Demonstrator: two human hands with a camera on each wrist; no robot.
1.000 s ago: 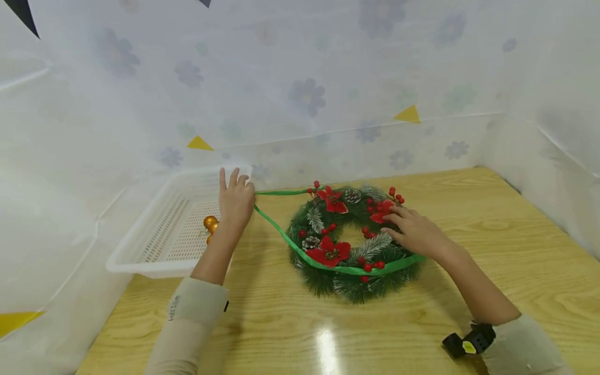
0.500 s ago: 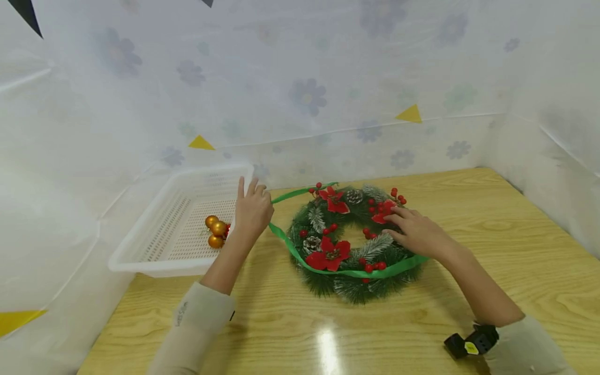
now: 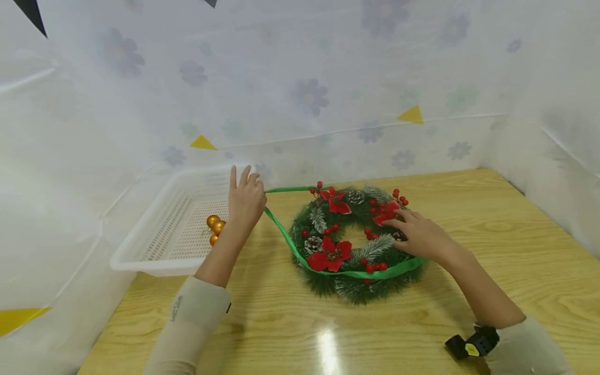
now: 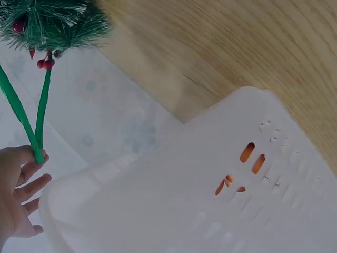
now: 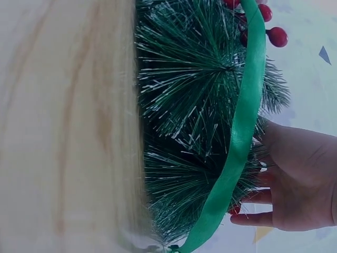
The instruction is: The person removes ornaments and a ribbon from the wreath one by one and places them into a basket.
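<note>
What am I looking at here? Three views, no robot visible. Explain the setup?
There is no machine: a person works with bare hands and wears three cameras. The wide picture comes from the head, looking down at a wooden table. The other two come from the wrists, so they are close and tilted.

On the table lies a Christmas wreath with red flowers, berries and pine cones. To its left stands a white plastic basket holding small gold baubles.

The left hand pinches a loop of green ribbon that runs across the wreath's near side; the left wrist view shows the pinch. The right hand rests flat on the wreath, fingers straight.
</note>
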